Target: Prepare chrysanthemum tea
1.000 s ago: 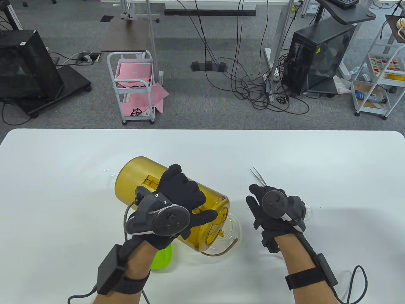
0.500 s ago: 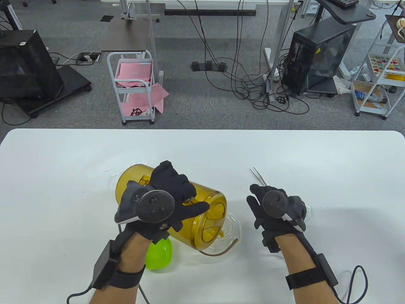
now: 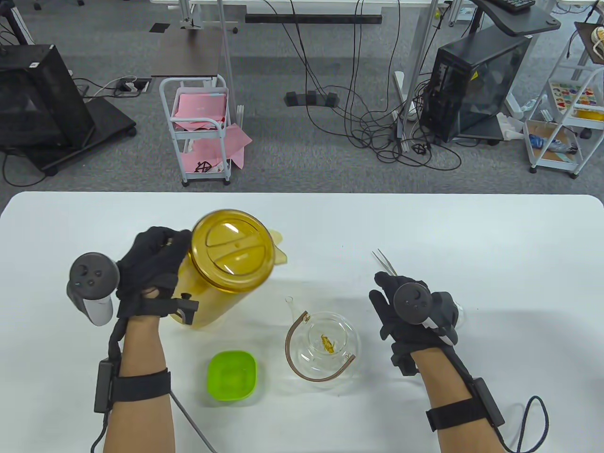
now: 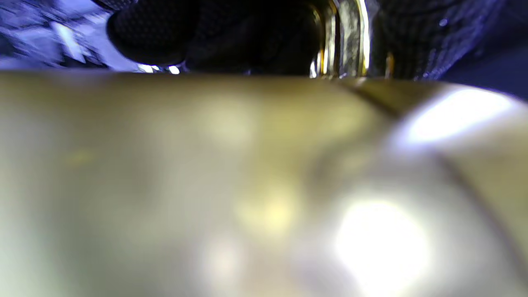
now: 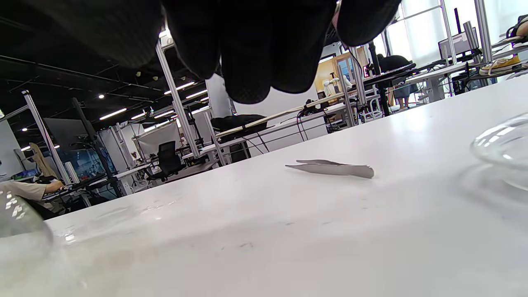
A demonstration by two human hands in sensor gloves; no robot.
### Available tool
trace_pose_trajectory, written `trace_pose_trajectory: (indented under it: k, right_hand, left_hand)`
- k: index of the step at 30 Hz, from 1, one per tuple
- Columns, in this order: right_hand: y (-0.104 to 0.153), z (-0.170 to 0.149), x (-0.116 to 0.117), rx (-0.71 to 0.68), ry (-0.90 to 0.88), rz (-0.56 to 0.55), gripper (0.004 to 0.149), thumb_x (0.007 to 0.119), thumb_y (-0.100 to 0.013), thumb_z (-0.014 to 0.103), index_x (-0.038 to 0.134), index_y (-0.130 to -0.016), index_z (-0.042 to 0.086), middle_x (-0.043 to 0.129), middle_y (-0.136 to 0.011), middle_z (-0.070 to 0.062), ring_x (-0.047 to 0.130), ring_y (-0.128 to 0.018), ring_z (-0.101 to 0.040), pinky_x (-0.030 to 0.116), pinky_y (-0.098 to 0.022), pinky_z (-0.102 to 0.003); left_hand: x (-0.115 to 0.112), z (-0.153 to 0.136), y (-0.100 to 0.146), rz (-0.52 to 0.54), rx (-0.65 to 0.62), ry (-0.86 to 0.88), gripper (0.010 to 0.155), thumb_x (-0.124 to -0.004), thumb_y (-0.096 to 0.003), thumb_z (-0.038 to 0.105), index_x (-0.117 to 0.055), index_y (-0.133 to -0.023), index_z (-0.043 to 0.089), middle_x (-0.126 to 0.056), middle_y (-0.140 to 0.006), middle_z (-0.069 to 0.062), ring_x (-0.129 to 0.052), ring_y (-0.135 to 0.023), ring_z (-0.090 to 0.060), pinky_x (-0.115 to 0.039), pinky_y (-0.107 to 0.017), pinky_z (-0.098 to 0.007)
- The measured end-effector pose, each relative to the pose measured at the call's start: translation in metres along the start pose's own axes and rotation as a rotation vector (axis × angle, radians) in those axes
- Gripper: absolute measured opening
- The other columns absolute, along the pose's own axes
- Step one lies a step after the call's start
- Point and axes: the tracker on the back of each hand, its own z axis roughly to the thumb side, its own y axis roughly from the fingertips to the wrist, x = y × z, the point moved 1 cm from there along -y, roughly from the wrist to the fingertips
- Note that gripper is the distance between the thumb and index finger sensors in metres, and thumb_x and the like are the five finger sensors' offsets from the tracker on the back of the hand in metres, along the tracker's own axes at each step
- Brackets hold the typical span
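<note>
My left hand (image 3: pixel 148 264) grips the handle of a yellow translucent pitcher (image 3: pixel 226 269), which stands upright with its lid on at the table's left middle. In the left wrist view the pitcher (image 4: pixel 247 185) fills the frame as a blur. A glass teapot (image 3: pixel 325 344) with a brown handle sits in the middle, a chrysanthemum flower (image 3: pixel 327 343) inside it. A lime green bowl (image 3: pixel 232 376) lies left of the teapot. My right hand (image 3: pixel 406 311) hovers palm down right of the teapot and holds nothing. Metal tweezers (image 3: pixel 384 263) (image 5: pixel 332 168) lie just beyond its fingers.
A clear glass piece (image 5: pixel 505 146) rests on the table under my right hand, partly hidden in the table view. The white table (image 3: pixel 495 236) ends at a far edge, with carts, cables and a computer case on the floor beyond.
My left hand has swung the pitcher from tilted over the teapot back to upright and moved it left. The teapot and green bowl are now uncovered. The right hand stayed put.
</note>
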Motion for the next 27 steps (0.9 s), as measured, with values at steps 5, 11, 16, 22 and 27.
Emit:
trace_pose_trajectory:
  k: [5, 11, 16, 22, 27]
  right_hand:
    - [0.000, -0.003, -0.001, 0.010, -0.007, -0.007, 0.059, 0.068, -0.057, 0.055, 0.062, -0.108, 0.027, 0.069, -0.106, -0.004, 0.074, -0.102, -0.037, 0.051, -0.074, -0.066]
    - [0.001, -0.004, -0.011, 0.009, -0.025, -0.045, 0.060, 0.067, -0.056, 0.055, 0.060, -0.109, 0.027, 0.065, -0.108, -0.005, 0.072, -0.103, -0.038, 0.050, -0.074, -0.066]
    - [0.005, -0.007, -0.032, 0.007, -0.083, -0.130, 0.060, 0.067, -0.057, 0.055, 0.059, -0.109, 0.027, 0.064, -0.109, -0.004, 0.070, -0.105, -0.037, 0.049, -0.075, -0.066]
    - [0.009, -0.006, -0.043, -0.009, -0.096, -0.161, 0.059, 0.067, -0.057, 0.055, 0.059, -0.109, 0.028, 0.065, -0.109, -0.003, 0.070, -0.105, -0.037, 0.049, -0.075, -0.066]
    - [0.008, -0.011, -0.047, -0.001, -0.102, -0.164, 0.058, 0.067, -0.057, 0.055, 0.061, -0.108, 0.028, 0.067, -0.108, -0.003, 0.071, -0.105, -0.037, 0.049, -0.075, -0.066]
  left_hand:
    - [0.022, -0.049, 0.008, 0.226, 0.131, 0.093, 0.058, -0.079, -0.0494, 0.068, -0.085, -0.076, 0.016, -0.089, -0.069, -0.012, -0.077, -0.068, -0.042, -0.039, -0.073, -0.073]
    - [0.026, -0.038, 0.010, 0.194, 0.135, -0.192, 0.064, -0.070, -0.0529, 0.067, -0.075, -0.094, 0.018, -0.082, -0.089, -0.013, -0.071, -0.083, -0.043, -0.037, -0.074, -0.072]
    - [0.021, 0.034, 0.022, 0.287, -0.126, -0.388, 0.074, -0.073, -0.0560, 0.061, -0.046, -0.113, 0.023, -0.047, -0.120, -0.017, -0.045, -0.106, -0.048, -0.028, -0.075, -0.070]
    - [-0.020, 0.114, 0.046, 0.020, -0.413, -0.327, 0.061, -0.072, -0.0566, 0.061, -0.071, -0.105, 0.025, -0.074, -0.112, -0.013, -0.068, -0.101, -0.045, -0.042, -0.078, -0.069]
    - [-0.077, 0.088, 0.068, -0.361, -0.411, -0.411, 0.059, -0.071, -0.0573, 0.061, -0.073, -0.104, 0.025, -0.076, -0.111, -0.012, -0.069, -0.101, -0.044, -0.043, -0.079, -0.067]
